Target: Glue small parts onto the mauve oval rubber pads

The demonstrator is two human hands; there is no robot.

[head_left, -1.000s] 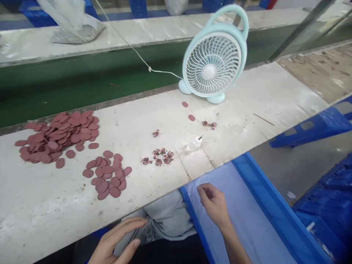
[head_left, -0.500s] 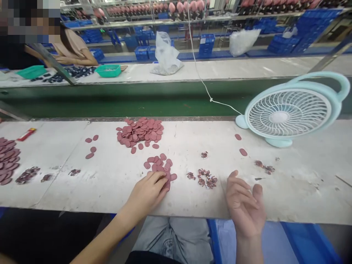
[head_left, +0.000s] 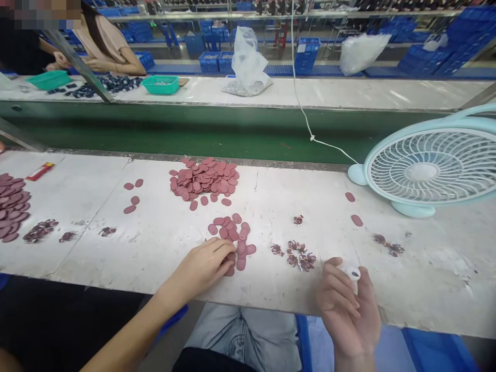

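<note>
My left hand (head_left: 211,263) rests at the near edge of a small group of flat dark-red oval pieces (head_left: 228,231). Its fingers are curled down with the thumb close, and an oval piece (head_left: 231,257) shows at the fingertips. My right hand (head_left: 349,305) is raised, palm up, near the table's front edge. Between its thumb and index finger is a small white earbud (head_left: 352,274) with a dark oval spot. Between the hands lie several small brown-red clusters with white bits (head_left: 302,256), touching neither hand.
A bigger heap of oval pieces (head_left: 205,178) lies behind my left hand, another heap (head_left: 13,206) at far left. A light-blue fan (head_left: 422,170) stands at right, with a white cord (head_left: 333,145). Across the green gap (head_left: 217,137), people sit by green baskets (head_left: 160,85).
A white earbud now shows in my right hand, whose fingers were parted before. My left hand has drawn slightly left, baring more oval pieces. The camera view has shifted.
</note>
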